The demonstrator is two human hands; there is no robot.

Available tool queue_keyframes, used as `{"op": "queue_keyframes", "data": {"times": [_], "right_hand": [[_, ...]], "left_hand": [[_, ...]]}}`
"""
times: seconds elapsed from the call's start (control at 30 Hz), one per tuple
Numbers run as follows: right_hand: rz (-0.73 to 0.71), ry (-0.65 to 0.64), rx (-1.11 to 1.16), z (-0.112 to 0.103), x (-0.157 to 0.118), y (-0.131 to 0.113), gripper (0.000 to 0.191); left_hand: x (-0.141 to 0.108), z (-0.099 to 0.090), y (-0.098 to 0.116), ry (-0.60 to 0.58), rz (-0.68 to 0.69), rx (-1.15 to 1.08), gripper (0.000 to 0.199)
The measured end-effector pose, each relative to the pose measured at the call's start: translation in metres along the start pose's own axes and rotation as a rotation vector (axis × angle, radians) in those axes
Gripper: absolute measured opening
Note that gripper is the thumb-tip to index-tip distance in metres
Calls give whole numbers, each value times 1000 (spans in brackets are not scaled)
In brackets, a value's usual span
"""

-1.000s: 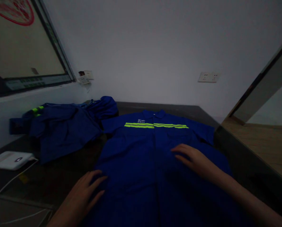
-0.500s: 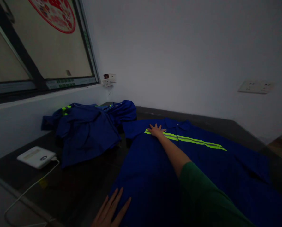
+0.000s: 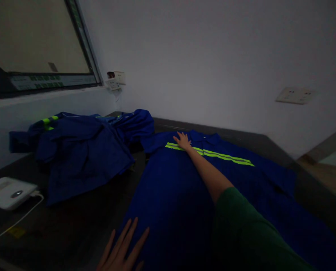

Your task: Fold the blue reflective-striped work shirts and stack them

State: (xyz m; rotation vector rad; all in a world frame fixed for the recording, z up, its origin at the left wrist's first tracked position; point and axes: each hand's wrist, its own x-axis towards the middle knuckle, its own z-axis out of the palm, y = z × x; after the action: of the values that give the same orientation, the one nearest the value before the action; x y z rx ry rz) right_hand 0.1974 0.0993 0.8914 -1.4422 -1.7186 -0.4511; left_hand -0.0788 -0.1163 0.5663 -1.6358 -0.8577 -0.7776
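A blue work shirt (image 3: 168,188) with a yellow-green reflective stripe across its chest lies spread on the dark tabletop (image 3: 80,229), its collar toward the wall. Near the left shoulder area, just above the stripe, my right hand (image 3: 184,142) rests on the cloth with its fingers spread. My left hand (image 3: 124,248) lies flat with fingers apart at the shirt's lower left edge, partly cut off by the frame. Neither hand grips anything.
More blue garments (image 3: 85,150) lie heaped at the left by the window wall. A white device (image 3: 9,192) with a cable sits at the far left. Wall sockets (image 3: 294,95) are on the white wall behind the table.
The view has turned to the right and down. My right hand has shifted slightly toward the shirt's shoulder, above the stripe. My left hand stays at the near left edge.
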Motion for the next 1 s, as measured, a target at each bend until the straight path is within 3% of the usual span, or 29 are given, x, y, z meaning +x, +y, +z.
{"op": "queue_keyframes", "data": {"times": [0.1, 0.17, 0.37, 0.5, 0.67, 0.83, 1.0], "right_hand": [[-130, 173, -27, -42, -27, 37, 53], [-176, 178, -108, -73, -56, 77, 44], [47, 65, -235, -147, -176, 213, 34], [98, 25, -267, -163, -240, 273, 35], [-24, -13, -249, -150, -276, 299, 43], [-19, -21, -224, -141, -276, 298, 46], [137, 70, -185, -157, -263, 315, 41]], "left_hand": [[12, -12, 15, 27, -62, -146, 47], [29, -24, 36, 36, -37, -302, 44], [78, -66, 123, -88, 514, -788, 41], [89, -76, 142, -214, 648, -823, 34], [89, -80, 135, -286, 688, -872, 36], [89, -82, 141, -85, 573, -979, 30], [89, -83, 139, -7, 336, -1209, 32]]}}
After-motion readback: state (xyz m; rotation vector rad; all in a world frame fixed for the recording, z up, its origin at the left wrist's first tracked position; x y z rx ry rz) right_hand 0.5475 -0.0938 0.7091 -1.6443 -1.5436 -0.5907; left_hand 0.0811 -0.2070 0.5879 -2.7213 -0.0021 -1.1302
